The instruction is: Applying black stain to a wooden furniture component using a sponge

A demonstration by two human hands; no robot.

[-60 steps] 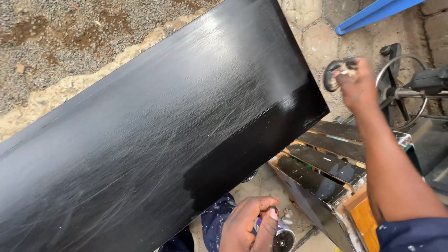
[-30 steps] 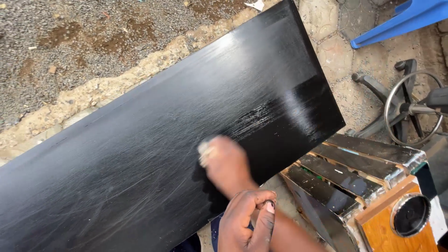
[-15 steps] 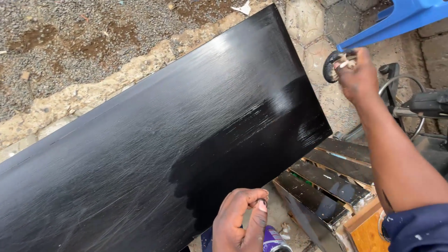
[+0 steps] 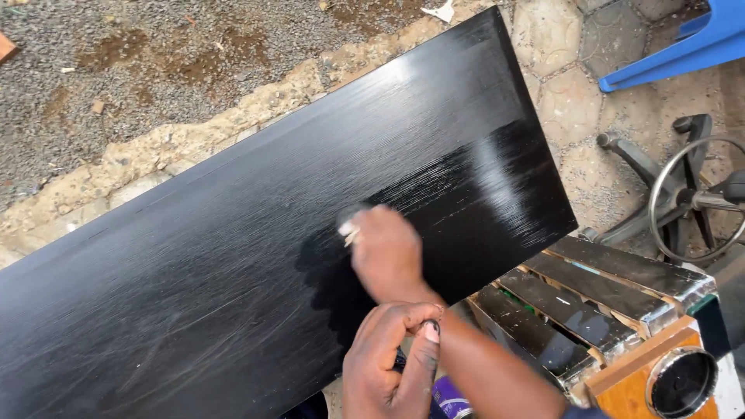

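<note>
Since half a second earlier, your right hand [image 4: 386, 252] returned onto the black board [image 4: 233, 256], fingers pinching a small pad [image 4: 347, 230]; the board's long axis ran left-to-right, the left hand [image 4: 392, 361] gripping a purple can [image 4: 450, 397].

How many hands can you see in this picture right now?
2. The right hand is on the black board, holding a small applicator. The left hand is at the board's near edge, gripping a purple can.
</note>
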